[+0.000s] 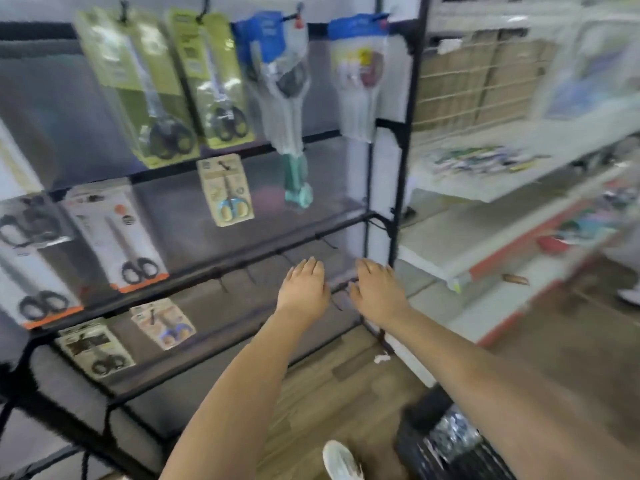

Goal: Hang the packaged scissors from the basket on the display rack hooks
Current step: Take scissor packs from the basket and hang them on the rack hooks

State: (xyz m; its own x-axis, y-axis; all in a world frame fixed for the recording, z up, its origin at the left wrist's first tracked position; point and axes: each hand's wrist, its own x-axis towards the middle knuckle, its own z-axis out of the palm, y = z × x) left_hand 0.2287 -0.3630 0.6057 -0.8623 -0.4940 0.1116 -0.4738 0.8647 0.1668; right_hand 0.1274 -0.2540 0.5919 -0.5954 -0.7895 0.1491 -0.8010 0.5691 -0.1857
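A black display rack (394, 188) fills the left and middle of the view, blurred by motion. Several packaged scissors hang on its hooks: green packs (145, 91) at the top, orange-edged packs (121, 237) in the middle row, small packs (227, 190) lower down. Bare hooks (329, 243) stick out of the lower bars. My left hand (304, 289) and my right hand (377, 292) reach side by side toward the lower right of the rack, fingers straight, holding nothing. The dark basket (446, 441) sits on the floor at the bottom right, with shiny packs inside.
White store shelves (485, 258) with red trim and mixed goods stand to the right of the rack. A wire grid panel (467, 81) is at the upper right. My white shoe (341, 462) is on the wooden floor beside the basket.
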